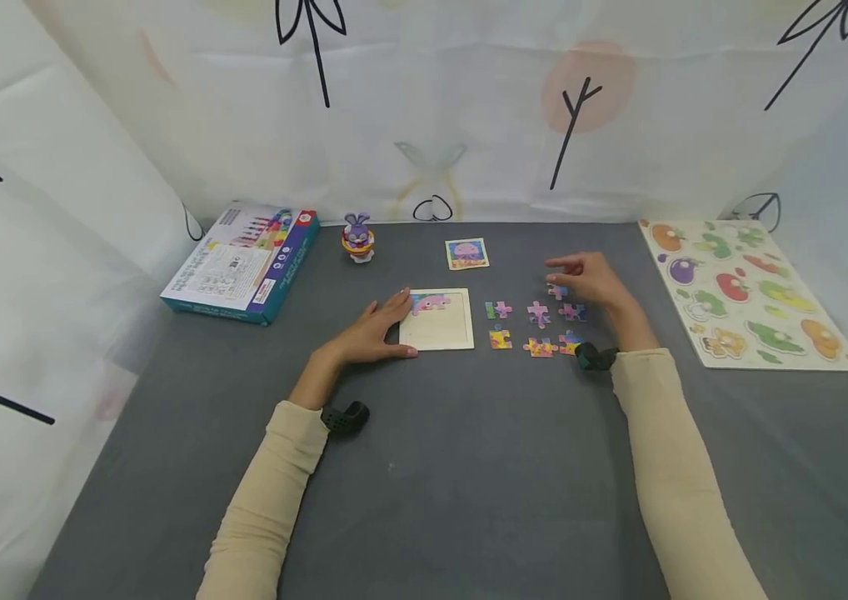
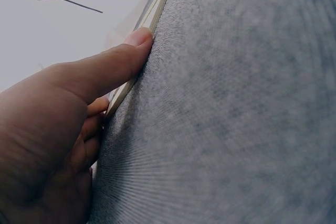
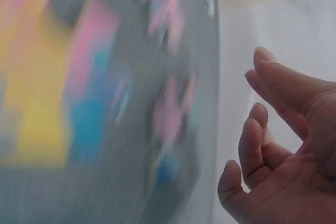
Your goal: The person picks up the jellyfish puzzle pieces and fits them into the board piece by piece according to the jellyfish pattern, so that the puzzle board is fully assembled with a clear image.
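A square puzzle tray (image 1: 435, 333) lies on the table, a strip of pink and blue picture at its upper left. My left hand (image 1: 375, 330) holds the tray at its left side, thumb on the near edge and fingers toward the far left corner. In the left wrist view the thumb (image 2: 113, 69) presses the tray's rim. Several loose jigsaw pieces (image 1: 539, 313) lie right of the tray. My right hand (image 1: 591, 279) hovers beside the farthest jigsaw piece (image 1: 557, 292), fingers loosely bent, nothing visible between them. The pieces look blurred in the right wrist view.
A small picture card (image 1: 466, 254) lies behind the tray. Further left stand a purple rabbit figurine (image 1: 358, 237) and a flat game box (image 1: 244, 258). A board with vegetable pictures (image 1: 754, 292) lies at the right. A white printed cloth (image 1: 469, 108) hangs behind the table.
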`<state>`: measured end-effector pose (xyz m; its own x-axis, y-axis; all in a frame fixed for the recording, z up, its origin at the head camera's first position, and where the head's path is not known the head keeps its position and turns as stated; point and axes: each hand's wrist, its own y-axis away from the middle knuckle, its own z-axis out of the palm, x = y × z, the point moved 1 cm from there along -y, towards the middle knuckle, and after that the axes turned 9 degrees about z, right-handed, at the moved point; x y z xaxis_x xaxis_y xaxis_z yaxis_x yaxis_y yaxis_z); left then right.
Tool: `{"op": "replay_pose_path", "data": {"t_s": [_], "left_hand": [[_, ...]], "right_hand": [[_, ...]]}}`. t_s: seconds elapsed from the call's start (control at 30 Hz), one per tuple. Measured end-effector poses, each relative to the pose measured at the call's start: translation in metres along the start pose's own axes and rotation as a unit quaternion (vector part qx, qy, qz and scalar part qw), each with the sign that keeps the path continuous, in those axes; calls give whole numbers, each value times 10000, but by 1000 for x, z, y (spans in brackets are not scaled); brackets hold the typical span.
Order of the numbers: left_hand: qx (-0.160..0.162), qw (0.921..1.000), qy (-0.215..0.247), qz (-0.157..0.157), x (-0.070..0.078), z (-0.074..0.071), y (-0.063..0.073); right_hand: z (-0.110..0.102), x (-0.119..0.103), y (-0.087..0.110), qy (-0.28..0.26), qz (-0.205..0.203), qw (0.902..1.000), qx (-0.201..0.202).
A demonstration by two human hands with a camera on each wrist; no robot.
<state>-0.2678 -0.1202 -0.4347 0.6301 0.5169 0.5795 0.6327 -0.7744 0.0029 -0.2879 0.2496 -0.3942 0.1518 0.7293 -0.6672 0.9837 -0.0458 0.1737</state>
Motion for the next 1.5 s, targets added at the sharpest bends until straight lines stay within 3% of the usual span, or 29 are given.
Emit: {"op": "replay_pose_path", "data": {"t_s": [0.13,0.3,0.53,0.77,1.0,1.17,1.27,1.5], "left_hand": [[29,10000,31,-18,2,-1,3],[62,10000,24,-60,2,1,5],[128,9999,60,-44,-1,5,6],[362,9977,503,287,-4,0,13],[191,9982,540,193,-4,-4,14],[206,9973,613,346,-4,-5,14],[144,9980,547,265,-5,-4,11],[-30,9995,315,46,-6,-3,6]], "right_hand": [[-7,23,3,142,115,9998,-99],[-7,33,4,152,262,9993,-214],[-7,36,0,328,206,9990,-229],[-4,33,-4,531,9,9983,-258],[-1,34,-4,622,229,9977,-125],[-1,36,0,619,-162,9980,-10],[-1,38,3,611,-392,9973,102],[0,33,2,233,-437,9981,361]]}}
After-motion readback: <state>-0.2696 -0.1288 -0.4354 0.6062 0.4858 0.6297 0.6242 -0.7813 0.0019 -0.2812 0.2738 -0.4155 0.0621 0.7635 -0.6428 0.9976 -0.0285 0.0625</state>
